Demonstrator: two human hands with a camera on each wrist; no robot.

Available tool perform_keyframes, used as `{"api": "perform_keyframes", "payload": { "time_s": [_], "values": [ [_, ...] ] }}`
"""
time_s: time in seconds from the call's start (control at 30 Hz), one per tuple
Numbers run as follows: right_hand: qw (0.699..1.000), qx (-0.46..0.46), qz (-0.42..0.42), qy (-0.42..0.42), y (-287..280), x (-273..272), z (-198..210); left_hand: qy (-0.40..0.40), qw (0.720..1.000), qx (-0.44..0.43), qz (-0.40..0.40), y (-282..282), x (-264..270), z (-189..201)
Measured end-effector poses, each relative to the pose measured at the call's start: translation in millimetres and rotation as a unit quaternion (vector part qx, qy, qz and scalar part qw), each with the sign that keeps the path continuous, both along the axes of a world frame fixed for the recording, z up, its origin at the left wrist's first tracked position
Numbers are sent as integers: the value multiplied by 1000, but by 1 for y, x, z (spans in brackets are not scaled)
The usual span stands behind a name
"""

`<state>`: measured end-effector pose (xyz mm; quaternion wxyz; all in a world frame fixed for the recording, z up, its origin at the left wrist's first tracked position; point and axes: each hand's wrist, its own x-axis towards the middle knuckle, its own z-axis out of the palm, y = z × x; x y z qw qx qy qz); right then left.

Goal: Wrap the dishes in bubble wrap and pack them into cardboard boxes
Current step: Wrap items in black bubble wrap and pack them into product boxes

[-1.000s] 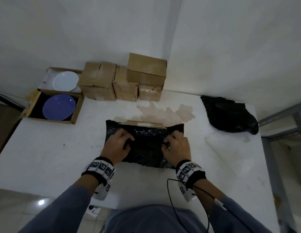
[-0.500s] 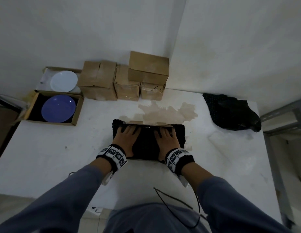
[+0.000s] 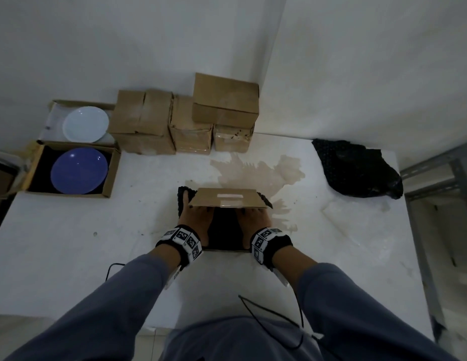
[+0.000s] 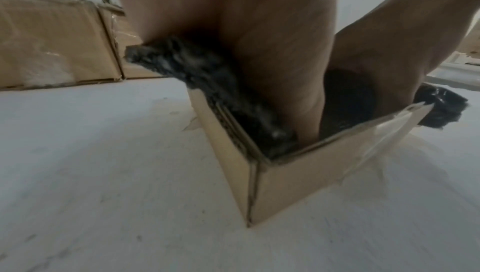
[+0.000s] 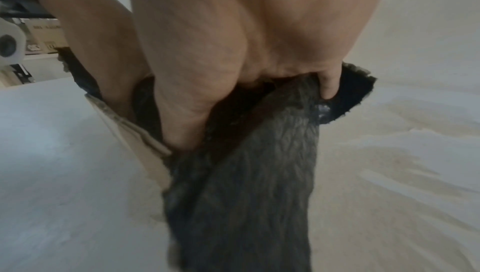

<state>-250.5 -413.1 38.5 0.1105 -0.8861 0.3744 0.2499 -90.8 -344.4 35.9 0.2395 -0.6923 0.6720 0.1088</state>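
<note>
A small open cardboard box [image 3: 228, 201] sits mid-table, lined with black bubble wrap [image 3: 223, 230]. Both hands reach down into it side by side, pressing the wrap: left hand [image 3: 195, 217], right hand [image 3: 253, 218]. The far flap tilts over my fingertips and hides them. In the left wrist view the left hand [image 4: 259, 40] goes into the box [image 4: 298, 178], with wrap [image 4: 207, 71] bunched over the left wall. In the right wrist view the right hand [image 5: 233, 40] pushes down inside; wrap [image 5: 246, 184] drapes over the right wall and the little finger [image 5: 330, 83] rests on its edge. No dish shows in the box.
At the far left, a blue plate [image 3: 79, 171] lies in an open box and a white plate [image 3: 85, 124] in another behind it. Closed cardboard boxes [image 3: 185, 121] are stacked along the back wall. A heap of black wrap [image 3: 357, 170] lies far right, near a metal frame [image 3: 448, 178].
Both hands slid forward over the black wrap and pushed it down into the box. The far flap now leans over the fingertips.
</note>
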Motion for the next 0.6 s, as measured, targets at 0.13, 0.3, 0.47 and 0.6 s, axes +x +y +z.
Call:
{"api": "perform_keyframes", "payload": {
  "time_s": [0.13, 0.3, 0.47, 0.6],
  "values": [
    [999, 19, 4, -28, -1, -4, -6, 30, 999, 8, 14, 1, 2, 1],
    [997, 32, 4, -66, -4, -7, -10, 50, 998, 9, 28, 0, -1, 2],
    [998, 32, -5, -60, -2, -6, -14, 25, 998, 33, 44, -3, -7, 6],
    [998, 34, -12, -59, 0, -7, -14, 9, 998, 43, 45, -2, -9, 6]
  ]
}}
